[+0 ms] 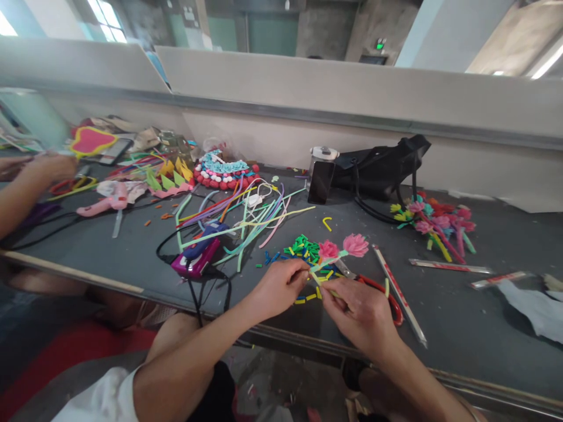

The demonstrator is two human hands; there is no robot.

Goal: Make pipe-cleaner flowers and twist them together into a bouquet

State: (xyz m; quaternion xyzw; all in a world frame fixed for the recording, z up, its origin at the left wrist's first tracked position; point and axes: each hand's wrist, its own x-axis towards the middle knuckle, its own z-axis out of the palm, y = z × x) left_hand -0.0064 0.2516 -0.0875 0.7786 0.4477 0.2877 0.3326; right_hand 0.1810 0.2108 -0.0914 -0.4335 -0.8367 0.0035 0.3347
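Two pink fuzzy pipe-cleaner flowers (355, 245) on a pale green stem stand just above my hands, over the table's front part. The fingers of my left hand (279, 288) are pinched on the lower end of that stem. My right hand (363, 315) is closed on a pale yellow-green pipe cleaner (315, 279), which meets the stem between my fingertips. Behind my hands lies a pile of short cut pieces (304, 246) in green, blue and yellow. Scissors with red-orange handles (398, 310) lie partly hidden beside my right hand.
Loose pipe cleaners (259, 220) and a glue gun on a purple box (196, 261) lie left. A phone (321, 183) leans on a bottle near a black bag (378, 167). Finished flowers (440, 220) and wrapped sticks (398, 290) lie right. Another person's hand (53, 167) is far left.
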